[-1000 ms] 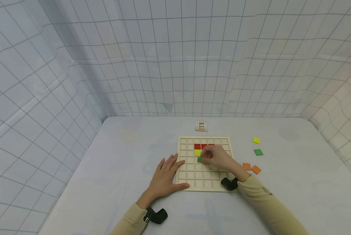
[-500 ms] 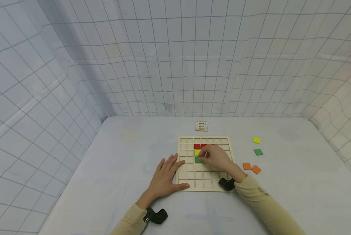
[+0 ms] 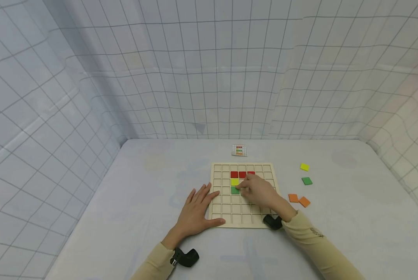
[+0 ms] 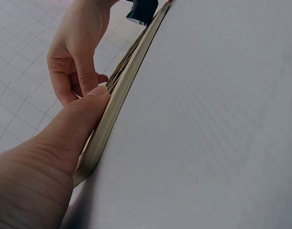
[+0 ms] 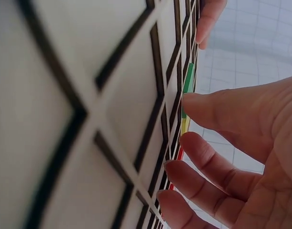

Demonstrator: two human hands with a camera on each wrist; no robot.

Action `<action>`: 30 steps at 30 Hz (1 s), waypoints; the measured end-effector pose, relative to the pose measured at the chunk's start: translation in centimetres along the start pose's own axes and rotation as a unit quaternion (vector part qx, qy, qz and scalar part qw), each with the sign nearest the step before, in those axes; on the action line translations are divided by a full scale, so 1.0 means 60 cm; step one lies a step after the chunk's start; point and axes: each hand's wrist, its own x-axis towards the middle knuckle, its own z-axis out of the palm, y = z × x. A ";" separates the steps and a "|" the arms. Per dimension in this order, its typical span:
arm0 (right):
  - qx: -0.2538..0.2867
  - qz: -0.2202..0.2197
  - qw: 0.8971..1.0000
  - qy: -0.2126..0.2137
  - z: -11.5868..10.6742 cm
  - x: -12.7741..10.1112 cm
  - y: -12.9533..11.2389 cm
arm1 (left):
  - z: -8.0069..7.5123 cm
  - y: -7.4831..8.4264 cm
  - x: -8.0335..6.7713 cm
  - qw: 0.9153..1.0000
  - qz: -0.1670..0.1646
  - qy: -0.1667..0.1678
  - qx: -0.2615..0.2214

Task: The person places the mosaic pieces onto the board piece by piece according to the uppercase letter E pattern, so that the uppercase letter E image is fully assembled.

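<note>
A pale wooden grid board (image 3: 226, 210) lies flat, with red tiles (image 3: 242, 174) in one row, a yellow tile (image 3: 234, 181) beneath the leftmost red one, and a green tile (image 3: 235, 190) below that. My right hand (image 3: 261, 190) reaches over the board from the right, a fingertip at the green tile's right edge. In the right wrist view a digit overlaps that green tile (image 5: 189, 78) while the other fingers curve loosely over the grid. My left hand (image 3: 195, 214) rests spread at the board's left side, its thumb (image 4: 88, 107) on the near edge.
To the right of the board lie a loose yellow tile (image 3: 305, 167), a green one (image 3: 306, 181) and two orange tiles (image 3: 293, 198). Behind the board is a small card (image 3: 239, 150) printed with a coloured grid. Gridded cloth walls (image 3: 209, 77) enclose the table.
The green tile, pinched by my right hand a second ago, has shifted left into its cell below the yellow tile. The pinch has loosened into a fingertip touch. My left hand stays put.
</note>
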 end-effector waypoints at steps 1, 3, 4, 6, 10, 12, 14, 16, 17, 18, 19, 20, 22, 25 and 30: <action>0.002 -0.001 1.000 -0.003 -0.001 -0.001 0.000 | 0.000 0.000 0.000 1.000 0.000 0.000 0.000; 0.003 -0.005 1.000 -0.010 -0.002 -0.003 0.001 | -0.001 0.000 -0.001 1.000 -0.001 -0.001 0.002; 0.004 -0.010 1.000 -0.012 -0.002 -0.004 0.001 | -0.001 -0.001 -0.001 1.000 -0.001 -0.002 0.003; 0.005 -0.019 1.000 -0.017 -0.003 -0.006 0.002 | -0.001 0.000 -0.001 1.000 -0.001 -0.003 0.004; 0.009 -0.040 0.999 -0.024 -0.003 -0.011 0.006 | -0.002 0.000 -0.001 1.000 -0.004 -0.006 0.003; 0.012 -0.045 0.999 -0.029 -0.003 -0.014 0.007 | -0.003 0.001 -0.001 1.000 -0.005 -0.007 0.001; 0.020 -0.049 0.998 -0.033 -0.004 -0.017 0.009 | -0.003 0.001 0.000 1.000 -0.006 -0.006 0.000; 0.035 -0.054 0.997 -0.036 -0.006 -0.020 0.011 | -0.002 0.000 0.000 1.000 -0.004 -0.004 0.001; 0.044 -0.057 0.997 -0.035 -0.007 -0.022 0.013 | -0.002 0.000 0.001 1.000 -0.003 -0.003 0.002; 0.053 -0.062 0.996 -0.036 -0.009 -0.024 0.016 | -0.001 0.000 0.001 1.000 -0.001 -0.001 0.001; 0.061 -0.066 0.995 -0.035 -0.011 -0.027 0.019 | 0.000 -0.001 0.001 1.000 0.000 0.000 0.002; 0.067 -0.071 0.995 -0.033 -0.013 -0.030 0.024 | 0.001 -0.001 0.001 1.000 0.000 0.000 0.003; 0.081 -0.077 0.993 -0.029 -0.020 -0.037 0.032 | 0.002 -0.002 0.001 1.000 -0.001 0.000 0.002; 0.102 -0.071 0.992 -0.018 -0.035 -0.051 0.049 | 0.002 -0.001 0.001 1.000 -0.004 -0.004 0.003; 0.099 -0.006 0.995 0.030 -0.060 -0.075 0.084 | 0.000 0.000 0.000 1.000 -0.004 -0.006 0.004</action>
